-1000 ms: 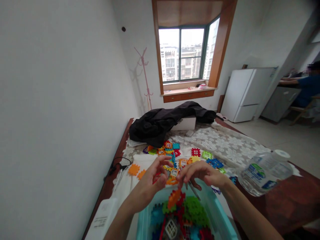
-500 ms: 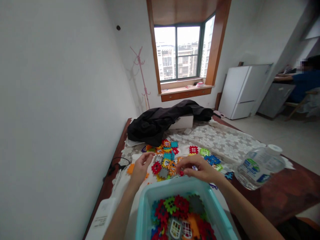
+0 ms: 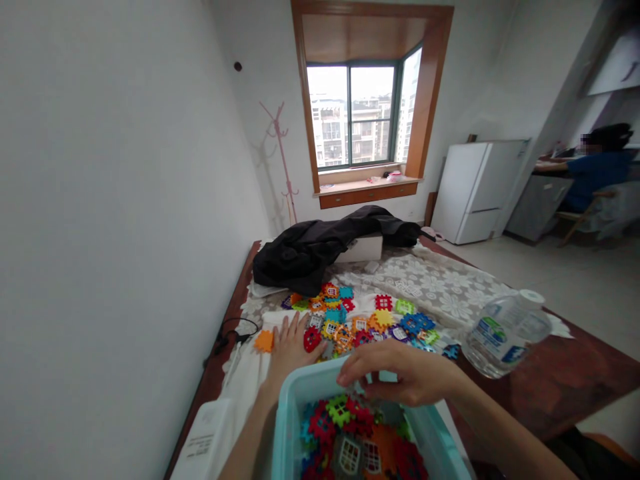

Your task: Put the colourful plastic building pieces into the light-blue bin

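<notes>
A light-blue plastic bin [image 3: 286, 427] stands right in front of me, holding interlocking plastic building pieces [image 3: 340, 409] in red, green, orange and grey. Over its far rim reaches my right hand [image 3: 407, 370], its fingers curled down and close together; what they hold, if anything, is hidden beneath them. Beyond the bin lies a spread of similar colourful pieces [image 3: 384, 320], some with white window inserts. My left hand [image 3: 289, 350] rests flat with fingers spread at the left side of this spread, between an orange piece [image 3: 264, 341] and a red gear-shaped one [image 3: 313, 339].
A large clear bottle [image 3: 503, 333] stands at the right on the table [image 3: 565, 373]. Black cloth [image 3: 320, 250] lies over a white box [image 3: 363, 249] at the back. A white case [image 3: 205, 440] sits at the left. Farther right, a person in blue [image 3: 597, 177] sits.
My right hand has come back from the spread to above the bin, its fingers curling. My left hand has lowered and flattened with fingers spread. The view has shifted slightly.
</notes>
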`<action>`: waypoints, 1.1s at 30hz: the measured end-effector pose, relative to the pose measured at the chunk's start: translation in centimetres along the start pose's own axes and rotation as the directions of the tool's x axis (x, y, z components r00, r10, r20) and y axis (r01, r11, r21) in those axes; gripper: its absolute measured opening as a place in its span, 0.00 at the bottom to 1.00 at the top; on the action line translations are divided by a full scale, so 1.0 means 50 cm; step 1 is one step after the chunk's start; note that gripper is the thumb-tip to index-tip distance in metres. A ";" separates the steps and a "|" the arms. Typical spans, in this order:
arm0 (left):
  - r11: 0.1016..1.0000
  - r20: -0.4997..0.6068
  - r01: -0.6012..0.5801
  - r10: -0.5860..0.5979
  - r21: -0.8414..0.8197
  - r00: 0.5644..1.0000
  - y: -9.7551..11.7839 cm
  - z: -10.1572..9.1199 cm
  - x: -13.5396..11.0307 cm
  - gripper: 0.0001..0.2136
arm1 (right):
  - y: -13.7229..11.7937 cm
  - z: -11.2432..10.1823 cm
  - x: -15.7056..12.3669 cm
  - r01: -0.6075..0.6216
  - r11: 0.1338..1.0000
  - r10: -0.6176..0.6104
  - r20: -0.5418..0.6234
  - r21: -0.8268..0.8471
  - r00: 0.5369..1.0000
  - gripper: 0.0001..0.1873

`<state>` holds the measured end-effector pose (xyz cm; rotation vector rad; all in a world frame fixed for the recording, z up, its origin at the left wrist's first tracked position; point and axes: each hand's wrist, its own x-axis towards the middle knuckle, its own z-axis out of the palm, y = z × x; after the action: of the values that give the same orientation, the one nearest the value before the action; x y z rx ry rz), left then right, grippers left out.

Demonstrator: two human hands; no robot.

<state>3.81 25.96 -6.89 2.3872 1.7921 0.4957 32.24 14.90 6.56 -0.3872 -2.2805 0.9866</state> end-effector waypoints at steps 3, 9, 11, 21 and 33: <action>0.993 -0.013 -0.070 0.070 -0.090 0.997 -0.003 -0.001 0.005 0.36 | -0.006 0.002 -0.005 0.007 0.998 -0.008 -0.025 -0.057 1.000 0.17; 0.972 -0.124 -0.130 0.107 -0.198 0.987 0.010 -0.015 0.008 0.24 | 0.116 -0.005 -0.111 -0.272 0.950 0.136 -0.587 -0.150 0.798 0.15; 0.994 -0.232 0.016 -0.042 -0.111 0.972 0.020 -0.019 0.005 0.21 | 0.182 0.009 -0.174 -0.517 0.834 0.234 -0.725 -0.193 0.648 0.20; 0.996 -0.022 0.081 -0.081 0.023 0.997 0.020 0.012 0.013 0.33 | 0.292 0.081 -0.283 -0.880 0.187 0.586 -0.669 -0.437 0.457 0.47; 0.988 -0.074 0.094 -0.085 0.124 0.994 0.010 0.011 0.006 0.47 | 0.331 0.074 -0.234 -0.820 0.007 0.445 -0.732 -0.573 0.515 0.40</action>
<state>4.52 26.14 -7.23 2.3846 2.0077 0.4717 39.24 18.44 -12.52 -2.1338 -1.9675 -0.2576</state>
